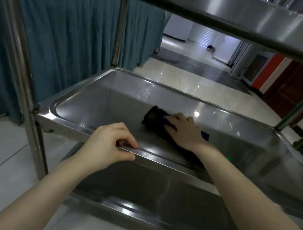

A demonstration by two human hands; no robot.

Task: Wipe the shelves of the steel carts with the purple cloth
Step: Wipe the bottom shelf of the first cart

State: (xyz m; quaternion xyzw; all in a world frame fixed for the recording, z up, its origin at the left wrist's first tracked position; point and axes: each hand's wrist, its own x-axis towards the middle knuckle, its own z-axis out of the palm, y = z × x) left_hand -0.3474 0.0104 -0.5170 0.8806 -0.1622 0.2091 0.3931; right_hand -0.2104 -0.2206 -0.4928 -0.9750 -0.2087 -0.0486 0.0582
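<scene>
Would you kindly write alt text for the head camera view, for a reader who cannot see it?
A person's right hand presses a dark purple cloth on the middle shelf of a steel cart, while the left hand grips the shelf's front rim. Teal curtains hang to the left.

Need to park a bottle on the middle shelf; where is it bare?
Bare: middle shelf, left half between its left wall and the purple cloth, and the right end beyond the right hand. Crowded: centre, where that hand presses the cloth, and the front rim gripped by the left hand.
</scene>
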